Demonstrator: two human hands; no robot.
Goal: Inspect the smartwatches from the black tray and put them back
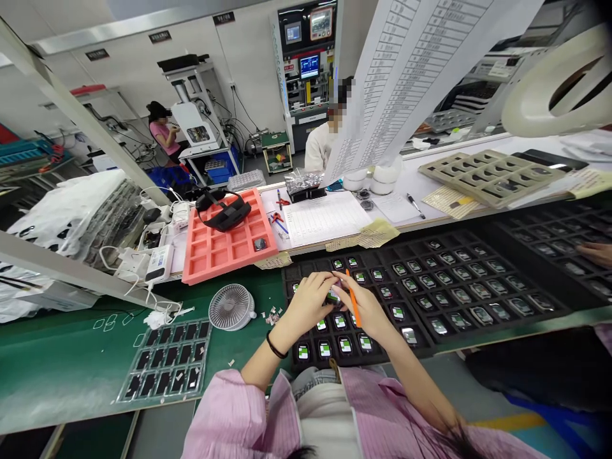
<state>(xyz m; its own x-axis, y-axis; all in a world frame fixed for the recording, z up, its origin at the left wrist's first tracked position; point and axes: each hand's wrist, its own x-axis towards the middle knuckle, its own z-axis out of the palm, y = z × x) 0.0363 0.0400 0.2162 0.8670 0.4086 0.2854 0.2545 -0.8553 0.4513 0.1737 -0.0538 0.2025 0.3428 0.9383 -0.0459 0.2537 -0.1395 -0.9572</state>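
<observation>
On my feed the left hand (306,305) and the right hand (366,306) meet over a black compartment tray (421,306), their fingertips closing on a small square module (333,296). The left grip is clenched on that module, and the fingers hide most of it, so I can't make out its face. The right grip is clenched around an orange pen (352,298), and its fingers also seem to touch the module, though I can't be sure. Rows of similar modules sit in the tray's pockets, with several under the hands hidden from me.

To the left, a small white desk fan (231,307) and paper scraps (272,315) lie on the green mat surface (71,370), just beside the tray. Further along is a sheet of black panels (167,360). Past the tray stands a salmon foam tray (229,245). A hanging printed sheet (406,83) partly blocks a co-worker (325,143). At the right edge, another person's hand (595,253) is cut off by the frame. Pink sleeves (224,414) fill the bottom edge, close to the tray's near rim.
</observation>
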